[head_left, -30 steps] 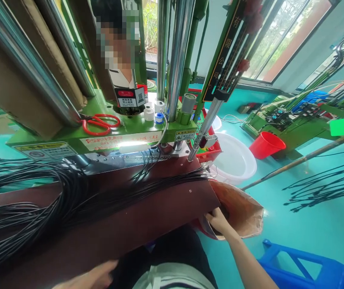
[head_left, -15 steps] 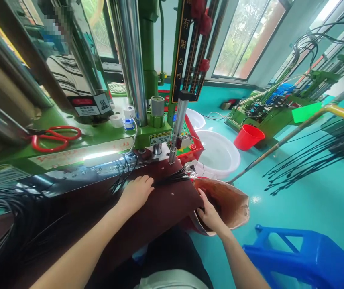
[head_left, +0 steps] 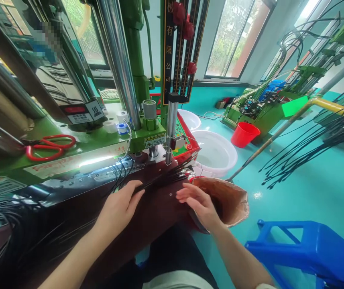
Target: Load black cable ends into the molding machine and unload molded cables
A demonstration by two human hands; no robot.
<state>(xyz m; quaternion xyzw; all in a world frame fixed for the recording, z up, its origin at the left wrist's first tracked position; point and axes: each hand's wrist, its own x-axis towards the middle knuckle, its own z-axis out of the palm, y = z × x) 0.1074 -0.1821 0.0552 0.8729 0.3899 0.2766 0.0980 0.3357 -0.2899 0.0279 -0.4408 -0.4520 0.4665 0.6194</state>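
A bundle of thin black cables (head_left: 166,175) with shiny ends lies over the brown tabletop (head_left: 156,212). My left hand (head_left: 122,202) is closed around the near part of this bundle, thumb and fingers pinching it just above the surface. Fingers stretched and slightly apart, my right hand (head_left: 200,200) hangs open between the table's right end and a paper-lined bag (head_left: 235,204). Nothing shows in it. More black cables (head_left: 120,172) come from the green machine's metal mould edge, just beyond my left hand.
Coiled black cables (head_left: 12,237) cover the table's left end. Red-handled scissors (head_left: 48,146) lie on the green machine (head_left: 132,144). Right of the table stand a white tub (head_left: 235,154), a red bucket (head_left: 245,133) and a blue stool (head_left: 307,245). Cables hang from a yellow bar (head_left: 337,106).
My left hand has gone from lying over the table to gripping the cable bundle, which is now raised and spread. My right hand has risen out of the bag's opening, moving left.
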